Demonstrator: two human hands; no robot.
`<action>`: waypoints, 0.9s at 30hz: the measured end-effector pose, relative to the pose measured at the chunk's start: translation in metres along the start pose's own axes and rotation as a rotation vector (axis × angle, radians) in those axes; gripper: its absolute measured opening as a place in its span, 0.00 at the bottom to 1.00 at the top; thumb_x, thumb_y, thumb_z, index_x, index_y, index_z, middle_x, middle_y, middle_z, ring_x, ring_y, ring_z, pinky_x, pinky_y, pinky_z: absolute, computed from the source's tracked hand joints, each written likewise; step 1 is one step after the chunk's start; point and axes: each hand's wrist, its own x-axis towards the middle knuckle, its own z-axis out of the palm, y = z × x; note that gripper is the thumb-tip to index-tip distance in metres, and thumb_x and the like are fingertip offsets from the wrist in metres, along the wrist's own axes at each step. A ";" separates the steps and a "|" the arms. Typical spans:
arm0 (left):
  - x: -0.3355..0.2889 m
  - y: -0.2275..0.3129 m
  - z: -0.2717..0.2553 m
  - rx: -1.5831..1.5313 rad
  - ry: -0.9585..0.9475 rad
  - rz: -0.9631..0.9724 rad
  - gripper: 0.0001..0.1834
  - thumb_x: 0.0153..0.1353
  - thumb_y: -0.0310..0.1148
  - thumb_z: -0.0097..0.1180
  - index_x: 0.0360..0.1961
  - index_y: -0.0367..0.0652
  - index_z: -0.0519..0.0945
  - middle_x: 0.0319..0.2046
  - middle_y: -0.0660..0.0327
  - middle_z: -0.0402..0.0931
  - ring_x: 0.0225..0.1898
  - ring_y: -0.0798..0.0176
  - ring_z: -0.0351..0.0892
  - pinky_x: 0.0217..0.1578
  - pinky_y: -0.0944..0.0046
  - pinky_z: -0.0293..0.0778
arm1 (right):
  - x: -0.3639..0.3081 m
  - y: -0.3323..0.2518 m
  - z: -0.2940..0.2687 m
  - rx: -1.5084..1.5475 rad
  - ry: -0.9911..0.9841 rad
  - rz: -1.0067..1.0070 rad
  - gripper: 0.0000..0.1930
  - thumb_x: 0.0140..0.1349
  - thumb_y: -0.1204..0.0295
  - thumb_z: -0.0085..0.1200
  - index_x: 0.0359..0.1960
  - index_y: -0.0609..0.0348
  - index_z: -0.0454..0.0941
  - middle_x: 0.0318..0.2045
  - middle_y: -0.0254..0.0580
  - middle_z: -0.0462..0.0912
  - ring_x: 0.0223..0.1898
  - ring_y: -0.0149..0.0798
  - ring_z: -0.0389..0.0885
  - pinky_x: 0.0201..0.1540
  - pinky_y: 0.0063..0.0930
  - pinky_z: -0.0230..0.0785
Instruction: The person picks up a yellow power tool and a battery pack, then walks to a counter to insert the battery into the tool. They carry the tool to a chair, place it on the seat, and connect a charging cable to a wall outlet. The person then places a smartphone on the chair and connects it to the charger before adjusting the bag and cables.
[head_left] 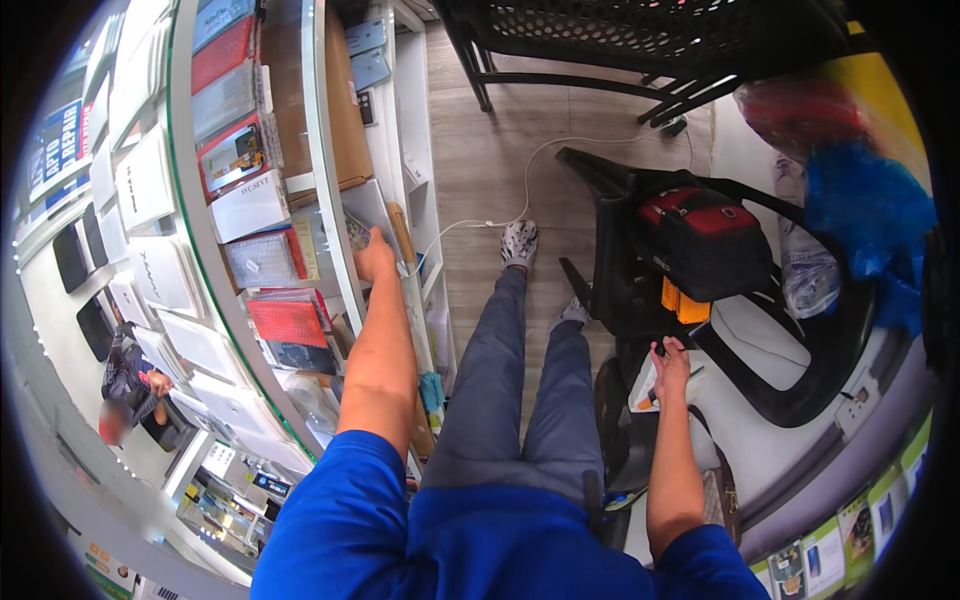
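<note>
1. Floor [480,120] separates the cabinet [322,130] from the backpack [705,240].
2. Left hand [376,256] reaches to a patterned packet [356,232] at the cabinet; can't tell its grip.
3. Right hand [673,364], curled, pinches a small black object [661,349] near the backpack.

Shelving [320,130] left, left hand [375,258] at it; right, backpack [708,240] on chair [618,270]; between, 1 cable [530,190] on floor [468,95].

Probable obstacle beyond right hand [673,368]: backpack [725,246]
</note>
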 end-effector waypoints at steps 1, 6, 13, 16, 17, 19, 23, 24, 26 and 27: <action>0.002 -0.006 0.001 0.057 -0.023 -0.031 0.60 0.54 0.49 0.79 0.77 0.23 0.62 0.78 0.32 0.61 0.77 0.34 0.66 0.79 0.48 0.60 | 0.000 0.000 -0.001 0.014 -0.055 -0.016 0.17 0.73 0.74 0.67 0.57 0.58 0.74 0.49 0.41 0.85 0.46 0.43 0.91 0.50 0.30 0.86; 0.021 -0.023 0.001 0.332 -0.068 -0.016 0.70 0.56 0.67 0.75 0.81 0.24 0.54 0.82 0.34 0.55 0.83 0.32 0.53 0.82 0.41 0.52 | 0.002 -0.001 -0.010 0.070 -0.033 -0.022 0.18 0.72 0.73 0.68 0.58 0.57 0.74 0.48 0.42 0.85 0.47 0.45 0.90 0.55 0.36 0.84; 0.027 -0.038 -0.008 0.221 -0.195 0.048 0.72 0.56 0.69 0.75 0.80 0.20 0.54 0.83 0.37 0.54 0.85 0.42 0.52 0.83 0.51 0.48 | 0.004 -0.006 -0.022 0.188 -0.066 -0.055 0.18 0.72 0.75 0.66 0.59 0.59 0.74 0.49 0.42 0.83 0.51 0.47 0.90 0.55 0.34 0.86; 0.010 -0.053 -0.009 0.204 -0.106 0.127 0.77 0.55 0.70 0.75 0.84 0.26 0.45 0.86 0.37 0.44 0.87 0.38 0.40 0.84 0.46 0.45 | 0.004 -0.006 -0.025 0.200 -0.101 -0.066 0.18 0.73 0.75 0.66 0.60 0.61 0.73 0.50 0.43 0.83 0.52 0.47 0.90 0.54 0.33 0.87; 0.004 -0.057 -0.011 0.222 -0.080 0.163 0.77 0.55 0.70 0.75 0.85 0.27 0.44 0.85 0.35 0.45 0.87 0.37 0.40 0.84 0.44 0.45 | 0.005 -0.005 -0.026 0.192 -0.049 -0.052 0.18 0.73 0.75 0.65 0.60 0.61 0.73 0.50 0.43 0.83 0.52 0.47 0.90 0.54 0.32 0.87; -0.009 -0.061 -0.015 0.299 -0.044 0.160 0.73 0.56 0.68 0.74 0.84 0.29 0.49 0.83 0.33 0.49 0.86 0.35 0.45 0.83 0.42 0.47 | 0.007 -0.003 -0.030 0.223 -0.113 -0.076 0.16 0.73 0.75 0.66 0.57 0.59 0.75 0.50 0.43 0.85 0.50 0.44 0.91 0.53 0.34 0.86; -0.055 -0.052 -0.040 0.267 -0.026 0.382 0.56 0.64 0.57 0.72 0.80 0.33 0.61 0.79 0.33 0.57 0.79 0.31 0.59 0.79 0.41 0.57 | 0.013 0.003 -0.042 0.275 -0.143 -0.053 0.20 0.72 0.75 0.67 0.61 0.61 0.73 0.51 0.45 0.84 0.51 0.48 0.91 0.56 0.38 0.85; -0.079 -0.048 -0.046 0.196 -0.016 0.609 0.44 0.68 0.47 0.70 0.76 0.33 0.68 0.72 0.36 0.66 0.73 0.33 0.67 0.75 0.41 0.63 | 0.015 0.004 -0.046 0.333 -0.157 -0.036 0.22 0.71 0.75 0.68 0.62 0.61 0.72 0.52 0.46 0.83 0.51 0.51 0.90 0.59 0.42 0.84; -0.144 -0.039 -0.054 0.114 -0.281 0.933 0.29 0.74 0.36 0.64 0.72 0.38 0.75 0.63 0.46 0.76 0.65 0.41 0.74 0.70 0.46 0.67 | 0.017 0.006 -0.053 0.433 -0.211 -0.013 0.22 0.70 0.76 0.69 0.61 0.62 0.73 0.52 0.48 0.83 0.52 0.53 0.90 0.63 0.47 0.83; -0.184 -0.034 -0.056 0.067 -0.444 1.030 0.24 0.75 0.34 0.62 0.69 0.40 0.78 0.60 0.49 0.79 0.63 0.45 0.76 0.69 0.48 0.69 | 0.017 0.005 -0.057 0.467 -0.225 0.008 0.21 0.70 0.76 0.69 0.60 0.61 0.73 0.52 0.47 0.84 0.53 0.52 0.90 0.62 0.46 0.83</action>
